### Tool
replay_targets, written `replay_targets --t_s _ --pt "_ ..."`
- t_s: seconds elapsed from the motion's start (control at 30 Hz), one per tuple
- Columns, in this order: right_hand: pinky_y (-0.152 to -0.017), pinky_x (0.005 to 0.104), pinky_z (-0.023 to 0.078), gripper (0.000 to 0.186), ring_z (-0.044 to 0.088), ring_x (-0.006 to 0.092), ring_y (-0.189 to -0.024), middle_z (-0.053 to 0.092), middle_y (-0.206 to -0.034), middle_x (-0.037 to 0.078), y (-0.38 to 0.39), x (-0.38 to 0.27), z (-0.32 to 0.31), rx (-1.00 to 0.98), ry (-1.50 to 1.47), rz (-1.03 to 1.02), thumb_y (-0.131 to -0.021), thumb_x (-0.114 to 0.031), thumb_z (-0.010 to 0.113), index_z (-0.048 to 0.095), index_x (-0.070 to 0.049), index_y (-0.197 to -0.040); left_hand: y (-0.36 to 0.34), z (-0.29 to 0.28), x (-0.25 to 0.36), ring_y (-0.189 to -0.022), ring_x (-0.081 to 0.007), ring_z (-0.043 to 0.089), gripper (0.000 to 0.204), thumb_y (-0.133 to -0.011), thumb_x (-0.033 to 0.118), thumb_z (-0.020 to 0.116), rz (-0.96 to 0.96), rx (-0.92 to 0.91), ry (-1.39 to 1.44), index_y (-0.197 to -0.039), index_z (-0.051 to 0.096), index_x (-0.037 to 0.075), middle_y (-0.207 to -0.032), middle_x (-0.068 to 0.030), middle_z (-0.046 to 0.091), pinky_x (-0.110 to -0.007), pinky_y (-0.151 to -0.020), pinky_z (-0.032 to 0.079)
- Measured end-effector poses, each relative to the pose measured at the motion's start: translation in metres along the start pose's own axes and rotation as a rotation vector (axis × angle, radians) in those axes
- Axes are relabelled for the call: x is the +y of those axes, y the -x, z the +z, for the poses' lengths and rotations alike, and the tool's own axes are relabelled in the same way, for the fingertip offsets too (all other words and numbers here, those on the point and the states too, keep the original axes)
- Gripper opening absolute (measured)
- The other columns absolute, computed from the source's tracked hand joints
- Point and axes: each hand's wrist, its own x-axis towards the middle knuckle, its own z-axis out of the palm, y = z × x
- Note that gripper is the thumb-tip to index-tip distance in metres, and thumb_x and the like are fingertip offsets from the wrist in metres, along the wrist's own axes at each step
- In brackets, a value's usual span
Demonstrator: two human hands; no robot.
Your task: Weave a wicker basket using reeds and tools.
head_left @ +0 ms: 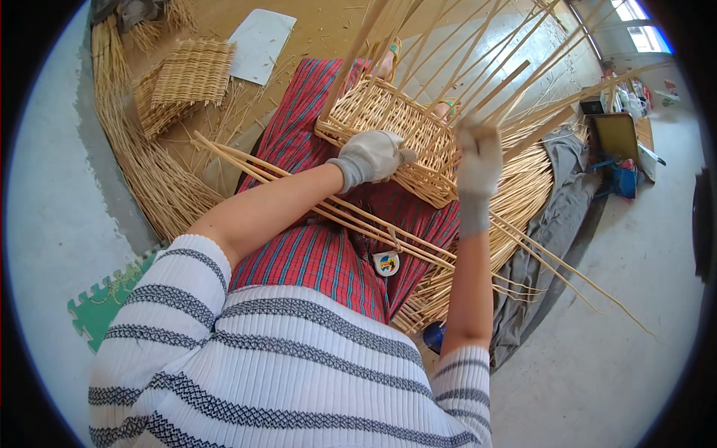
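A half-woven wicker basket (pixel 373 108) rests across my lap, with long upright stakes (pixel 478 45) rising from its edges and fanning outward. My left hand (pixel 373 155), in a pale work glove, is closed on the near side of the weave, thumb toward the right. At the basket's right corner my gloved right hand (pixel 479 160) is raised in a fist, its fingers smeared by motion. Stakes pass beside and behind that fist; what it grips cannot be made out. Several loose willow rods (pixel 358 213) lie across my thighs under my left forearm.
Two woven wicker panels (pixel 196 71) and a white board (pixel 263 45) lie at the far left. A long bundle of thin rods (pixel 142 160) curves along the left. More rods (pixel 526 175) lie on grey cloth (pixel 556 201) at right. A small round tag (pixel 386 263) hangs at my lap.
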Motion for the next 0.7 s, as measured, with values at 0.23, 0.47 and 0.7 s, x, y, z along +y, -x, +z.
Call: replay_targets --t_s 0.23,0.47,0.7 --pt "-0.081 0.0356 0.052 0.065 0.058 0.0170 -0.084 0.063 -0.108 0.012 -0.096 0.001 0.073 0.315 -0.767 -0.110 -0.095 -0.019 0.065 0.034 -0.014 -0.152 -0.007 -0.004 0.007 -0.070 -0.0293 0.070 0.056 -0.101 0.052 0.040 -0.063 0.026 -0.100 -0.095 0.071 0.006 -0.070 -0.0147 0.068 -0.044 -0.074 0.054" --pt "-0.062 0.0293 0.044 0.041 0.049 0.0141 -0.070 0.058 -0.087 0.005 -0.083 -0.006 0.065 0.519 -0.434 0.080 -0.106 -0.041 0.035 0.057 -0.007 -0.101 -0.006 -0.005 0.006 -0.078 -0.0296 0.071 0.046 -0.097 0.050 0.049 0.036 -0.013 -0.245 -0.102 0.071 0.010 -0.085 -0.0126 0.073 -0.040 -0.074 0.056" --pt "-0.043 0.0264 0.029 0.056 0.037 0.0093 -0.049 0.045 -0.059 0.001 0.066 0.034 0.019 0.558 -0.902 0.024 -0.101 -0.062 0.038 0.048 -0.011 -0.080 -0.009 0.004 -0.005 -0.095 -0.0345 0.068 0.048 -0.090 0.054 0.059 -0.071 0.005 -0.006 -0.099 0.072 0.009 -0.100 -0.0167 0.071 -0.044 -0.087 0.052"
